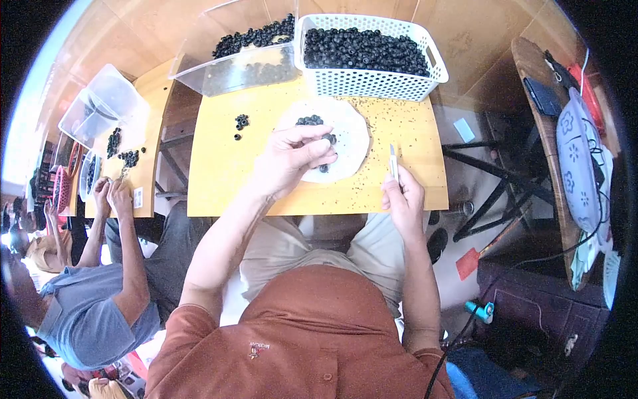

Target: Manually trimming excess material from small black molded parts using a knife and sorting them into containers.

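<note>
My left hand [297, 156] is over a white round plate [355, 149], thumb and fingers pinched on a small round black part [331, 139]. A small heap of the same black parts [309, 120] lies on the plate just beyond the fingers, and a single one [323, 169] rests nearer me. My right hand [404, 197] is closed around a slim craft knife [393, 163], its blade pointing away from me, to the right of the plate. Knife and held part are apart.
A white perforated basket [372, 85] full of black parts stands at the back, beside a clear bin [232, 80] with more. Dark crumbs dot the yellow table [226, 179]. A few parts [241, 122] lie left. A co-worker's hands [113, 193] work at a table on the left.
</note>
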`<state>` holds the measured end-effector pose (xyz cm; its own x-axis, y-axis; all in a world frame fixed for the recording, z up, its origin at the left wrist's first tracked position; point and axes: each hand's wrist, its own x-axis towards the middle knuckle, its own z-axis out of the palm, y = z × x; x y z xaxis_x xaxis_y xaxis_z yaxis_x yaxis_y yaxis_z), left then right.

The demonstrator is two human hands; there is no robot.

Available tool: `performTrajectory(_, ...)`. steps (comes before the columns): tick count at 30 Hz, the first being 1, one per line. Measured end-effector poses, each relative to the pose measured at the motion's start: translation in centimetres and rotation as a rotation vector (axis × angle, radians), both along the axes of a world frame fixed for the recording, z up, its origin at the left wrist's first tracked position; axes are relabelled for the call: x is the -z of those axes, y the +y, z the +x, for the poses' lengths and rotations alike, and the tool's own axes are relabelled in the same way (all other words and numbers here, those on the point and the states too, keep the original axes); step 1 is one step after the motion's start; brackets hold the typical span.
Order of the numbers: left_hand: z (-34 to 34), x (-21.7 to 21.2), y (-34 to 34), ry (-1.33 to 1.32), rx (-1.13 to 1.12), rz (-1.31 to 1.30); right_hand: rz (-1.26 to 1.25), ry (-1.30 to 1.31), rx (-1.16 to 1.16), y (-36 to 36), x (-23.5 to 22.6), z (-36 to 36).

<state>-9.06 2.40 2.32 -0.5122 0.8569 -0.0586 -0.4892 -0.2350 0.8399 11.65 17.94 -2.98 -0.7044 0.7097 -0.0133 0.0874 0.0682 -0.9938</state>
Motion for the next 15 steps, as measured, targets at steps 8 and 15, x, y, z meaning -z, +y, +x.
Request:
performTrajectory(8,1.0,0.3,-0.7,-0.15,0.02,0.073,0.163,0.015,0.007,0.0,0.4,0.1)
performTrajectory(15,2.6,0.6,-0.9,-0.182,0.066,0.118,0.356,0.11,-0.073,-2.6,-4.3,-0.8)
